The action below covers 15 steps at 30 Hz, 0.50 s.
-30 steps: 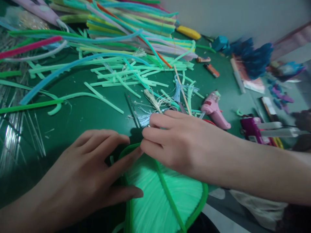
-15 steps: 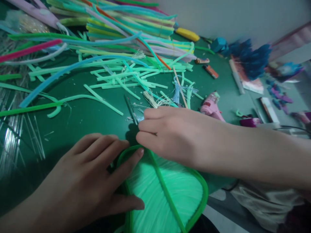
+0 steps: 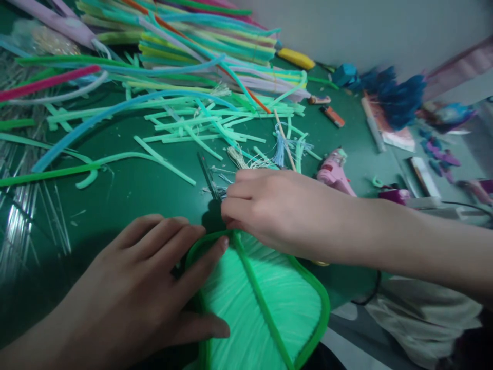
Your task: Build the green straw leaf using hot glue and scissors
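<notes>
A light green leaf-shaped piece [image 3: 265,308] with a dark green pipe-cleaner rim and midrib lies at the table's near edge. My left hand [image 3: 142,288] rests flat on its left side, fingers spread, index fingertip on the rim near the tip. My right hand [image 3: 269,205] reaches in from the right, its fingers curled and pinched at the leaf's tip, where the midrib meets the rim. What the fingertips grip is hidden. A thin dark strip [image 3: 208,174] lies just beyond that hand.
Cut green pipe-cleaner bits [image 3: 192,128] and long coloured pipe cleaners [image 3: 200,46] cover the green table [image 3: 127,195] ahead. A pink glue gun [image 3: 335,172] lies at right, a purple tool [image 3: 393,195] beyond it, blue fluffy pieces [image 3: 400,97] at far right, clear rods [image 3: 23,221] at left.
My right hand slid a little toward me and down onto the leaf's tip. More of the leaf shows below it. My left hand stayed nearly still.
</notes>
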Available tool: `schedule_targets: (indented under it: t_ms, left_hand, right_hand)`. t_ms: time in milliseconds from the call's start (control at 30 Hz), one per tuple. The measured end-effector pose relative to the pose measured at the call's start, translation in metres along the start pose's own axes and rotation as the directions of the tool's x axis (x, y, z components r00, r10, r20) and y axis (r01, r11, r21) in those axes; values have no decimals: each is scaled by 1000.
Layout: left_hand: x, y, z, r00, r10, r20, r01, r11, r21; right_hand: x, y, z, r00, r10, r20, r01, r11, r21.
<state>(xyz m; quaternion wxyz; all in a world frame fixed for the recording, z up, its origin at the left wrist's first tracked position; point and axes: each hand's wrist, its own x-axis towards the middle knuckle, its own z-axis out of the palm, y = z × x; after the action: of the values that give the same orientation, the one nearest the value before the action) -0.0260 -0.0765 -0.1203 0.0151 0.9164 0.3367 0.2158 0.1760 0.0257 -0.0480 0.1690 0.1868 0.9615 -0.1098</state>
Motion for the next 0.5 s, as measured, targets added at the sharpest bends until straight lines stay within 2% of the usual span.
schedule_targets:
  t_ms: [133,300,500]
  left_hand:
    - [-1,1,0,1000,9,-3,-9,1000,1]
    - [-1,-1,1,999,28,20,-29,999,29]
    - [-6,-4,0,998,40,49,-42,998,41]
  right_hand:
    - [-12,2,16,992,37,-123,-25,995,97]
    - [-23,0,34,942,100,-321,-34,978,206]
    - [-31,-3,40,912,62,-406,23,979,202]
